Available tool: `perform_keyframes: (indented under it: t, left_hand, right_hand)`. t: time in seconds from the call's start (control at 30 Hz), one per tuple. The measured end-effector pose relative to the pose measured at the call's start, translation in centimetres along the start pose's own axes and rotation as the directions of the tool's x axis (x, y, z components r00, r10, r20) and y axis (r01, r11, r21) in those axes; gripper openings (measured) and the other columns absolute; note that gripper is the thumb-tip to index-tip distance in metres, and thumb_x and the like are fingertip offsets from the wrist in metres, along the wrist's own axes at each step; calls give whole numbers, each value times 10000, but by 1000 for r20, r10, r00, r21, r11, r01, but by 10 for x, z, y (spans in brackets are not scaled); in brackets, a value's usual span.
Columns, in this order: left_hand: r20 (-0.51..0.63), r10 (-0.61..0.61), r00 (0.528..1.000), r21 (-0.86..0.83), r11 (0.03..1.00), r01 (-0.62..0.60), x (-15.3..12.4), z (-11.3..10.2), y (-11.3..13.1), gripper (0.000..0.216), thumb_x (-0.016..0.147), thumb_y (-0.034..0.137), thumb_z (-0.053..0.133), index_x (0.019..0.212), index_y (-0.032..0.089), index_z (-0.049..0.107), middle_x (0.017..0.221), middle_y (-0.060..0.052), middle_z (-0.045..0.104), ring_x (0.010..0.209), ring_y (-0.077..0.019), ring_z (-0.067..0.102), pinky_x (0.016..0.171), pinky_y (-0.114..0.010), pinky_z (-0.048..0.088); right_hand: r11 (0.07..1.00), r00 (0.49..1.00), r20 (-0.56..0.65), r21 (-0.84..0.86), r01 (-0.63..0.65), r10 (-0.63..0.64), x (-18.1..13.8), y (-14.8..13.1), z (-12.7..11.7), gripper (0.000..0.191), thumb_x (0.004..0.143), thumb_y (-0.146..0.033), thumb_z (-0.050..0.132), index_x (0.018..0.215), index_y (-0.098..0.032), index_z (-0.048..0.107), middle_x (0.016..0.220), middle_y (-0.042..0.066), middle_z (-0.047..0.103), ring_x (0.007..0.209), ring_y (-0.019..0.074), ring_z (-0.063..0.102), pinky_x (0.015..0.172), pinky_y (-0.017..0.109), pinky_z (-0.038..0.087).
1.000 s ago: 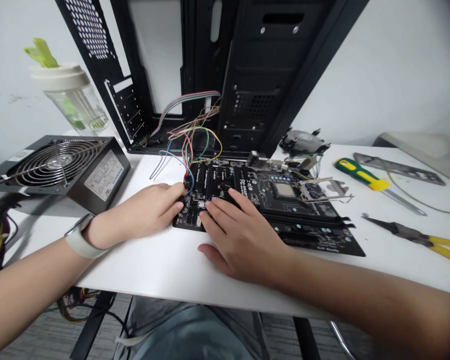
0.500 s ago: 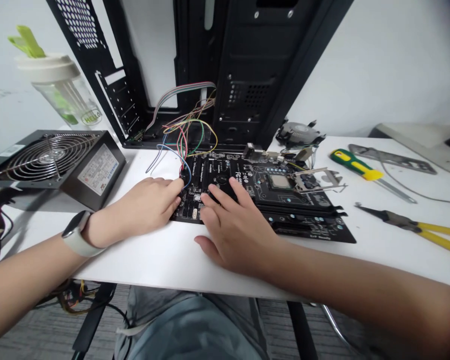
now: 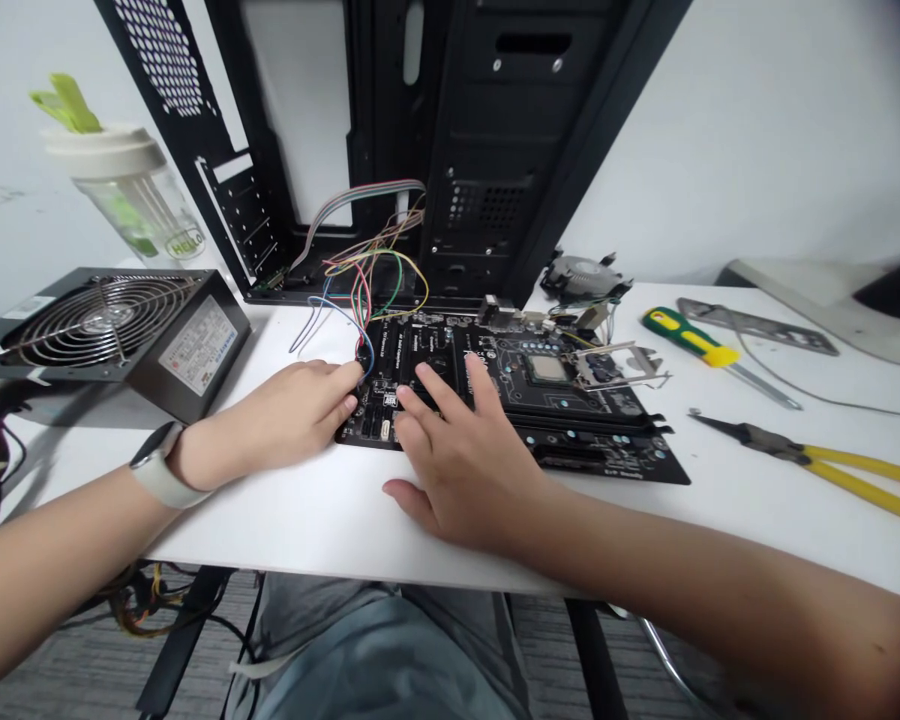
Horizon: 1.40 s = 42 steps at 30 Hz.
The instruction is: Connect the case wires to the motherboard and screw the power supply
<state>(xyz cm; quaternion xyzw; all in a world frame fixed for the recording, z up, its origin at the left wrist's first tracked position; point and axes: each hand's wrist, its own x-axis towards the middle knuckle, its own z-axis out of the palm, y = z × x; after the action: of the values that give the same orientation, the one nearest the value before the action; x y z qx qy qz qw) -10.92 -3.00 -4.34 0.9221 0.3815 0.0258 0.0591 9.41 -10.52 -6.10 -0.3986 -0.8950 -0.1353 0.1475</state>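
A black motherboard [image 3: 607, 400] lies flat on the white table, its processor socket lever frame raised at the right. At the board's left edge my left hand [image 3: 289, 410] is closed in a pinch on a small wire connector [image 3: 363, 352]. Thin coloured wires [image 3: 379, 268] run from there up to the case; the fingers hide part of the connector. My right hand [image 3: 469, 455] rests on the board's lower left part, fingers spread, holding nothing.
An open black computer case [image 3: 495, 150] stands behind the board. Left are a power supply [image 3: 195, 350] and a clear bottle [image 3: 127, 190]. A cooling fan [image 3: 585, 275], a green and yellow screwdriver [image 3: 690, 338] and yellow-handled pliers [image 3: 780, 445] lie at the right.
The camera view has shifted slightly, so the case and the board sit a little differently in the picture. Both hands keep nearly the same place on the board.
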Motion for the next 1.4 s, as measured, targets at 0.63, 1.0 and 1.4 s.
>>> perform_keyframes:
  t: [0.63, 1.0, 1.4]
  left_hand:
    - [33, -23, 999, -87, 996, 26, 1, -6, -6, 201, 919, 349, 267, 792, 221, 356, 648, -15, 473, 583, -188, 473, 575, -308, 291]
    - [36, -25, 999, -27, 999, 26, 0, -7, -5, 194, 924, 323, 259, 798, 220, 365, 651, -25, 490, 593, -194, 503, 566, -308, 321]
    - [29, -11, 1000, -45, 999, 13, 0, -6, -7, 223, 923, 352, 251, 794, 217, 373, 672, -34, 505, 600, -196, 505, 579, -312, 330]
  right_hand:
    - [899, 913, 226, 209, -385, 338, 2, 77, -21, 437, 803, -260, 580, 1226, -159, 616, 1239, 92, 658, 1131, 301, 609, 965, 468, 474]
    - [895, 861, 358, 126, -428, 362, 7, 79, -20, 426, 848, -317, 590, 1232, -135, 627, 1159, 92, 695, 1121, 323, 590, 996, 498, 441]
    - [684, 849, 365, 507, -525, 381, 2, 100, -25, 447, 825, -282, 595, 1254, -159, 597, 1195, 80, 686, 1105, 225, 645, 977, 387, 509]
